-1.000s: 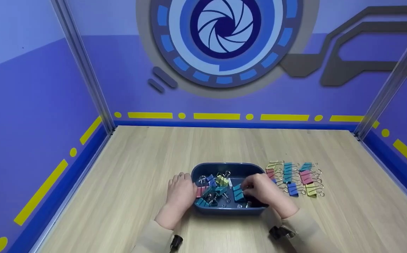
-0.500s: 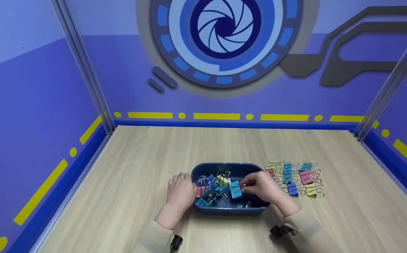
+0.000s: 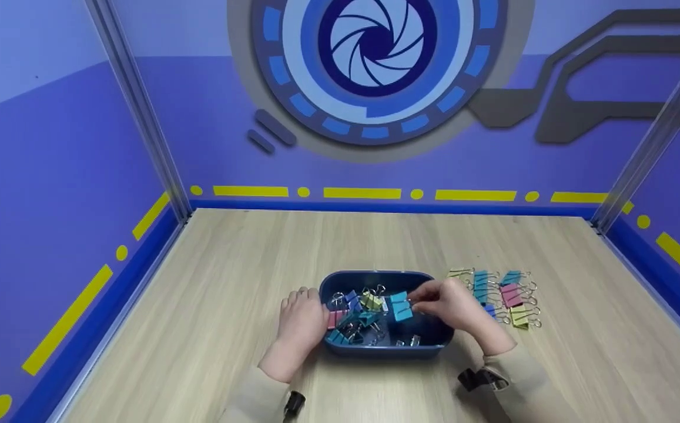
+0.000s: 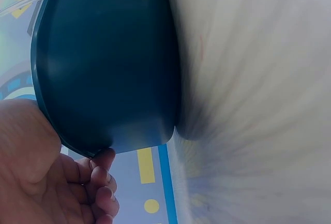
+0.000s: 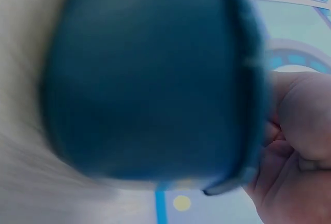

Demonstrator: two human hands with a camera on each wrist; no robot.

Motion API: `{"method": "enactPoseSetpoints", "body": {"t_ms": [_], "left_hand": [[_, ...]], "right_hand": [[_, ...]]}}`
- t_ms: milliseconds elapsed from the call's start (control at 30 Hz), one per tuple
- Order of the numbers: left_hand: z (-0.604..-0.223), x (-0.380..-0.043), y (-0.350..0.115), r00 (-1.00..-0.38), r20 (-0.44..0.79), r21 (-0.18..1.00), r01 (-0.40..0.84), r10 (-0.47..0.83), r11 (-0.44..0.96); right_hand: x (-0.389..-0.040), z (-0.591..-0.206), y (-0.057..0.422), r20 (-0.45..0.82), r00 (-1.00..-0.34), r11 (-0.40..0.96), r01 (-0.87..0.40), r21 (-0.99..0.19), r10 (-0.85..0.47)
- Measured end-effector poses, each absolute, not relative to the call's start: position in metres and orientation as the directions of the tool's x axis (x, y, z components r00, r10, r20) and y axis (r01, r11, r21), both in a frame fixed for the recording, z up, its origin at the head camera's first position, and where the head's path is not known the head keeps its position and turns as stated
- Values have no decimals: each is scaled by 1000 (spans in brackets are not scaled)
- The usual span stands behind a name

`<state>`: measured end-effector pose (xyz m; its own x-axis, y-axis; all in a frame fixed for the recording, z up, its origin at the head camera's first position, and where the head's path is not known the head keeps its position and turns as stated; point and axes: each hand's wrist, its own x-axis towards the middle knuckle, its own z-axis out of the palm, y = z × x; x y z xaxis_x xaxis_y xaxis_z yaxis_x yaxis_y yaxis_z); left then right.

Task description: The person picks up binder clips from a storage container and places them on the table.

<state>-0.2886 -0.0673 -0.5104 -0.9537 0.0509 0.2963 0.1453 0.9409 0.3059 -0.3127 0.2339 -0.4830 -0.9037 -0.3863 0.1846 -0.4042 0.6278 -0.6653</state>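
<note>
A dark blue rounded plastic box holds a jumble of binder clips in several colours, mostly in its left half. At its left rim, my left hand holds the edge, its thumb going over the rim and its curled fingers outside, as the left wrist view shows from below. My right hand pinches a teal binder clip by its wire handles, over the right half of the box. In the right wrist view, the box wall hides the clip and the fingertips; only part of the palm shows.
Right of the box, several binder clips lie in columns on the wooden table, among them a pink clip and a yellow clip. My right hand partly covers the nearest column. Small clips lie at the box's front. Blue-purple walls surround the table.
The teal clip has been lifted from the box floor, first shifting left, then rightward and up with my right hand. My left hand has stayed at the rim.
</note>
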Motion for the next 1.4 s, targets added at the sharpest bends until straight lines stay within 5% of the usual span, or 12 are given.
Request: {"method": "enactPoseSetpoints", "body": {"t_ms": [433, 667, 1400], "left_hand": [[-511, -290, -67, -950, 309, 315, 150, 48, 937], [-511, -288, -67, -947, 318, 302, 154, 53, 941], [-510, -288, -68, -944, 323, 290, 162, 63, 943]], "right_hand": [[-304, -440, 274, 127, -960, 652, -265, -710, -251], [-302, -429, 307, 97, -950, 680, -281, -677, -296], [-311, -463, 315, -207, -899, 806, -219, -549, -386]]}}
